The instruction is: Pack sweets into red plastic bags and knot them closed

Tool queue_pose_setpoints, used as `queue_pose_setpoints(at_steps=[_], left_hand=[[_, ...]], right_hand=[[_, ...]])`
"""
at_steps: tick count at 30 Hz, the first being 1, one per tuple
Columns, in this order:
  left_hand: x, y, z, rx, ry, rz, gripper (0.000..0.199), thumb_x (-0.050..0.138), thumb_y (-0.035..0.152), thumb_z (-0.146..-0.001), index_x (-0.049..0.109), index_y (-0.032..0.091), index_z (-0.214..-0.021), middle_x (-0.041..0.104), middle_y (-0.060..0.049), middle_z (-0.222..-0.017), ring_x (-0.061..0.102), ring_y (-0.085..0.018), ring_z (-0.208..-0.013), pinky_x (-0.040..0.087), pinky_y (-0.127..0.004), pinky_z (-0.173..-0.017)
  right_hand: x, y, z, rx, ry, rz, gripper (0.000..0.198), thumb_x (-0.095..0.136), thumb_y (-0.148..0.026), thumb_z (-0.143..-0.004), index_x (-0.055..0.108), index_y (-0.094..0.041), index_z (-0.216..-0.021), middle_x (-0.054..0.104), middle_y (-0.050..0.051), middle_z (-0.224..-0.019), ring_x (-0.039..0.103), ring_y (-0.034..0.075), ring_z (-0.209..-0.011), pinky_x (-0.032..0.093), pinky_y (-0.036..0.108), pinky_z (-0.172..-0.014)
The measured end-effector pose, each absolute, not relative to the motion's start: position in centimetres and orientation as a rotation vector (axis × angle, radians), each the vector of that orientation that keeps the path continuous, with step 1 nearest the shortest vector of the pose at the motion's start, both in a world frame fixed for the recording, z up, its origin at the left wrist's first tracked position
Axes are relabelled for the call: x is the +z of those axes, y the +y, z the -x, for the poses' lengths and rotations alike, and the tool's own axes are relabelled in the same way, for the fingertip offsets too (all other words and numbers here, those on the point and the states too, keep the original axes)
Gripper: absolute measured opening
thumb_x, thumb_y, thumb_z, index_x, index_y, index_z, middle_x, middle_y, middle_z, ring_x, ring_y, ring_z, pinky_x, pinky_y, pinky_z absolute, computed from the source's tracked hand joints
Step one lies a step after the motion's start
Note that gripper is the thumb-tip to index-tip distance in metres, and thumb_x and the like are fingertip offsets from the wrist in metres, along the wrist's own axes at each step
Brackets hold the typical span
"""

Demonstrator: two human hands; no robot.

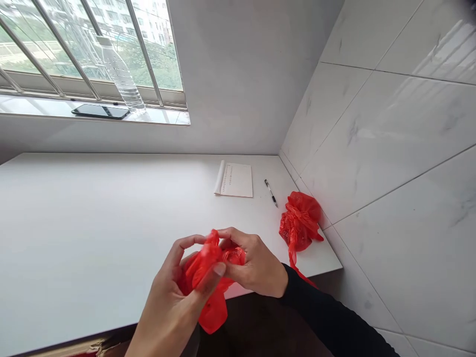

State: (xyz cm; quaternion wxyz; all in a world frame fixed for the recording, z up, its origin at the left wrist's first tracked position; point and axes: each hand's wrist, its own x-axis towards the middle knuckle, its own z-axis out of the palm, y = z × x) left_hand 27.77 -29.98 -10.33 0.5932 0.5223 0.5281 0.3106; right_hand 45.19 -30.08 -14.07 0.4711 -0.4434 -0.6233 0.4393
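Both hands grasp a crumpled red plastic bag (208,270) low in the centre of the frame, over the near edge of the white table (92,223). Left hand (174,302) comes up from the bottom edge, its thumb pressed across the front of the bag and its fingers curled over the top. Right hand (253,265), in a black sleeve (334,317), pinches the bag from the right, fingertips meeting the left hand's at the bag's top. A loose fold hangs below the grip. To the right, near the tiled wall (390,148), a second red bag (300,221) lies bunched on the table corner. Farther up sit a pen (271,192) and a notepad (235,179). On the windowsill at upper left stand a clear bottle (121,74) and a dark phone (99,111)
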Motion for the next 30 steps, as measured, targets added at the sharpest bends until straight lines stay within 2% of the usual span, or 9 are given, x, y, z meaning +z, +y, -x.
queue_pose_setpoints(at_steps=[3,8,12,15,18,21,23,27,30], left_hand=[[-10.0,-30.2,-28.2,0.709,1.298,-1.279,0.056,0.077,0.054,-0.077,0.055,0.033,-0.124,0.068,0.003,-0.080,0.065,-0.020,-0.071,0.055,-0.027,-0.066],[-10.9,-30.2,-27.4,0.725,1.246,-1.314,0.040,0.062,0.063,-0.087,0.067,0.023,-0.087,0.065,-0.001,-0.072,0.061,-0.018,-0.069,0.054,-0.025,-0.071],[-12.0,-30.4,-26.7,0.785,1.282,-1.160,0.051,0.069,0.069,-0.080,0.068,0.025,-0.105,0.067,0.000,-0.083,0.061,-0.018,-0.079,0.055,-0.024,-0.079],[-12.4,-30.5,-26.7,0.772,1.317,-0.973,0.066,0.075,0.072,-0.071,0.068,0.022,-0.114,0.059,0.002,-0.064,0.052,-0.016,-0.063,0.051,-0.023,-0.060],[-11.7,-30.4,-27.2,0.797,1.194,-0.789,0.067,0.076,0.065,-0.075,0.066,0.024,-0.127,0.059,0.002,-0.060,0.053,-0.016,-0.060,0.050,-0.025,-0.059],[-10.4,-30.4,-27.7,0.871,1.101,-0.644,0.053,0.074,0.055,-0.081,0.068,0.027,-0.126,0.073,-0.005,-0.097,0.068,-0.022,-0.087,0.057,-0.030,-0.077],[-10.0,-30.6,-27.8,0.898,1.063,-0.679,0.039,0.076,0.050,-0.080,0.072,0.025,-0.110,0.072,-0.007,-0.109,0.069,-0.023,-0.089,0.057,-0.029,-0.073],[-10.6,-30.6,-27.5,0.907,0.955,-0.856,0.028,0.085,0.039,-0.075,0.065,0.023,-0.088,0.068,0.000,-0.090,0.061,-0.013,-0.069,0.051,-0.023,-0.061],[-11.3,-30.7,-27.0,0.885,0.858,-0.919,0.031,0.086,0.022,-0.072,0.059,0.022,-0.087,0.062,0.003,-0.081,0.055,-0.010,-0.067,0.048,-0.020,-0.061]], right_hand=[[-14.0,-30.2,-45.2,1.082,-1.517,1.072,0.050,0.075,-0.028,-0.084,0.063,-0.021,-0.132,0.070,0.000,-0.091,0.067,0.016,-0.079,0.055,0.030,-0.078],[-13.3,-30.6,-45.3,1.155,-1.542,1.055,0.047,0.075,-0.029,-0.085,0.066,-0.022,-0.130,0.070,0.002,-0.098,0.067,0.019,-0.089,0.055,0.035,-0.087],[-13.1,-30.7,-45.1,1.046,-1.503,1.007,0.026,0.072,-0.029,-0.090,0.072,-0.022,-0.115,0.071,0.003,-0.107,0.067,0.019,-0.101,0.053,0.035,-0.092],[-13.2,-30.8,-44.9,0.900,-1.461,1.030,0.012,0.072,-0.025,-0.092,0.075,-0.024,-0.104,0.068,0.002,-0.104,0.066,0.017,-0.101,0.053,0.032,-0.093],[-13.0,-31.3,-44.8,0.798,-1.458,1.029,0.014,0.072,-0.019,-0.091,0.076,-0.026,-0.102,0.065,0.002,-0.107,0.066,0.015,-0.101,0.053,0.030,-0.094],[-12.7,-32.2,-44.6,0.707,-1.532,1.004,0.017,0.072,-0.014,-0.088,0.075,-0.026,-0.100,0.063,0.003,-0.112,0.066,0.016,-0.107,0.054,0.031,-0.095],[-12.7,-32.5,-44.5,0.664,-1.611,0.973,0.019,0.072,-0.010,-0.083,0.074,-0.025,-0.096,0.062,0.005,-0.119,0.065,0.019,-0.112,0.054,0.034,-0.097],[-13.1,-32.6,-44.6,0.715,-1.709,0.956,0.018,0.072,-0.011,-0.079,0.070,-0.025,-0.091,0.060,0.006,-0.128,0.062,0.024,-0.119,0.053,0.040,-0.103],[-13.5,-32.6,-45.1,0.826,-1.713,0.981,0.021,0.071,-0.031,-0.090,0.069,-0.028,-0.111,0.059,0.007,-0.136,0.056,0.028,-0.130,0.046,0.047,-0.113]])
